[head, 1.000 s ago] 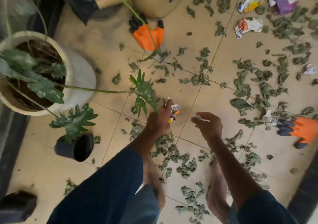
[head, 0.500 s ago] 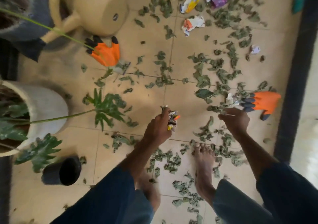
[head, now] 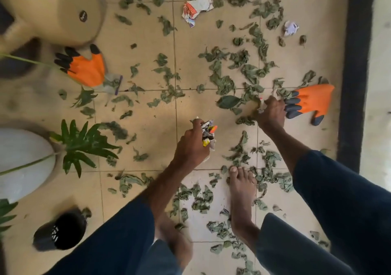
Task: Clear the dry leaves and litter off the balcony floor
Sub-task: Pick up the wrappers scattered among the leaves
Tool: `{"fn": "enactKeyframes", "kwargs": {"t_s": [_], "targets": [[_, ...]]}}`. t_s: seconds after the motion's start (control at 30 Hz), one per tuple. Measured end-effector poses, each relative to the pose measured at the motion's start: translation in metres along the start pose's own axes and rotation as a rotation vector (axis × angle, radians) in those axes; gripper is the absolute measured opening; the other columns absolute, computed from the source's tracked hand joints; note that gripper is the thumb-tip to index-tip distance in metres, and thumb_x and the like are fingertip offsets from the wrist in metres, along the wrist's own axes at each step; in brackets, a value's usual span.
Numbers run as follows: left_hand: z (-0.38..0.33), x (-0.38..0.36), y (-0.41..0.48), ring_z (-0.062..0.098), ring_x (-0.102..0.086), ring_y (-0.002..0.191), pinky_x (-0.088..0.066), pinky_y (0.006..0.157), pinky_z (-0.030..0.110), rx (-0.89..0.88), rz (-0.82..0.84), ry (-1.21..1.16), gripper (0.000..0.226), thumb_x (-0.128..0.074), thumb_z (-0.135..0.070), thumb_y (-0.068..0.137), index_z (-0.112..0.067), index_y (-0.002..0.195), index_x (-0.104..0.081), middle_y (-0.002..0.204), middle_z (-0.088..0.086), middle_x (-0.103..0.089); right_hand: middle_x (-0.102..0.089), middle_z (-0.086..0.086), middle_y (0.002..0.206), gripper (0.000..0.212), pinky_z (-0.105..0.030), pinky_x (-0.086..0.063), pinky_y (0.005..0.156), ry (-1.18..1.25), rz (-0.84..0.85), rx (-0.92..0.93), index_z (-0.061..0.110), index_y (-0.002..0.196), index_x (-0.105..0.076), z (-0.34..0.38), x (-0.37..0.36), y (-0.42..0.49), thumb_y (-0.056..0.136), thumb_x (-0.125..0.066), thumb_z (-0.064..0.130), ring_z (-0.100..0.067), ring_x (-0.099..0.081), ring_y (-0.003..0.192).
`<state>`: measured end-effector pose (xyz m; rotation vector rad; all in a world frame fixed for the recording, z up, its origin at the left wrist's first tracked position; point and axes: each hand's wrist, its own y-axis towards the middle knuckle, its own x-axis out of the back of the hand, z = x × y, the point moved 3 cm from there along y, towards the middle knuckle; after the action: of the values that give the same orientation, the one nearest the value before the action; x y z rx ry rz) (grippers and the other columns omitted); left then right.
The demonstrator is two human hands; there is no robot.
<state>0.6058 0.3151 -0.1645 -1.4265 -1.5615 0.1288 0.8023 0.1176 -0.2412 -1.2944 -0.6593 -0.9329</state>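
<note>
Dry green leaves lie scattered over the beige tiled floor. My left hand grips a bunch of crumpled wrappers above the floor. My right hand is down at the floor beside an orange glove, with its fingers curled round a small white scrap of litter among leaves. More crumpled wrappers and a small paper ball lie farther off. My bare feet stand among the leaves.
A beige watering can and a second orange glove sit at the upper left. A white plant pot with green fronds and a small black pot are at the left. A dark threshold strip runs along the right.
My right hand has reached right and down to the floor by the orange glove and closed on a scrap. The view has swung right. The left hand keeps its wrappers.
</note>
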Motion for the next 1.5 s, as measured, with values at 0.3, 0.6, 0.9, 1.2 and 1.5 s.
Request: {"fn": "enactKeyframes", "kwargs": {"t_s": [0.3, 0.6, 0.9, 1.2, 1.5], "targets": [[-0.017, 0.049, -0.067, 0.03, -0.071, 0.089, -0.061, 0.073, 0.048, 0.205, -0.047, -0.115, 0.06, -0.071, -0.033, 0.089, -0.031, 0.136, -0.034, 0.111, 0.008, -0.07, -0.071, -0.021, 0.088, 0.025, -0.032, -0.043, 0.067, 0.277, -0.049, -0.139, 0.001, 0.086, -0.07, 0.005, 0.078, -0.072, 0.095, -0.063, 0.023, -0.033, -0.063, 0.077], [-0.089, 0.121, -0.118, 0.022, -0.07, 0.073, -0.06, 0.062, 0.045, 0.239, -0.049, -0.205, 0.05, -0.07, -0.04, 0.084, -0.037, 0.123, -0.039, 0.094, -0.002, -0.073, -0.071, -0.018, 0.094, 0.022, -0.033, -0.053, 0.068, 0.966, 0.299, -0.314, 0.006, 0.084, -0.069, 0.022, 0.199, -0.115, 0.068, -0.073, 0.021, -0.029, -0.068, 0.086], [-0.142, 0.2, -0.137, 0.03, -0.069, 0.087, -0.053, 0.066, 0.035, 0.263, -0.135, -0.347, 0.049, -0.074, -0.028, 0.089, -0.02, 0.13, -0.048, 0.1, 0.004, -0.069, -0.068, -0.007, 0.099, 0.01, -0.033, -0.052, 0.076, 1.068, 0.664, -0.35, 0.012, 0.092, -0.058, 0.096, 0.273, -0.151, 0.1, -0.054, 0.007, -0.019, -0.063, 0.086], [-0.102, 0.257, -0.131, 0.019, -0.07, 0.096, -0.051, 0.07, 0.022, 0.406, -0.241, -0.671, 0.051, -0.082, -0.032, 0.084, -0.023, 0.127, -0.057, 0.107, 0.0, -0.074, -0.073, -0.005, 0.088, 0.006, -0.023, -0.053, 0.066, 0.923, 0.742, -0.152, 0.012, 0.098, -0.072, 0.222, 0.254, -0.161, 0.092, -0.072, 0.012, -0.015, -0.068, 0.076], [-0.06, 0.309, -0.117, 0.025, -0.069, 0.091, -0.045, 0.065, 0.026, 0.474, -0.235, -0.701, 0.053, -0.079, -0.033, 0.082, -0.016, 0.127, -0.056, 0.104, 0.009, -0.071, -0.072, 0.003, 0.068, 0.01, -0.018, -0.048, 0.05, 0.574, 0.671, 0.024, 0.014, 0.091, -0.077, 0.307, 0.237, -0.158, 0.083, -0.082, 0.017, -0.005, -0.062, 0.057]]}}
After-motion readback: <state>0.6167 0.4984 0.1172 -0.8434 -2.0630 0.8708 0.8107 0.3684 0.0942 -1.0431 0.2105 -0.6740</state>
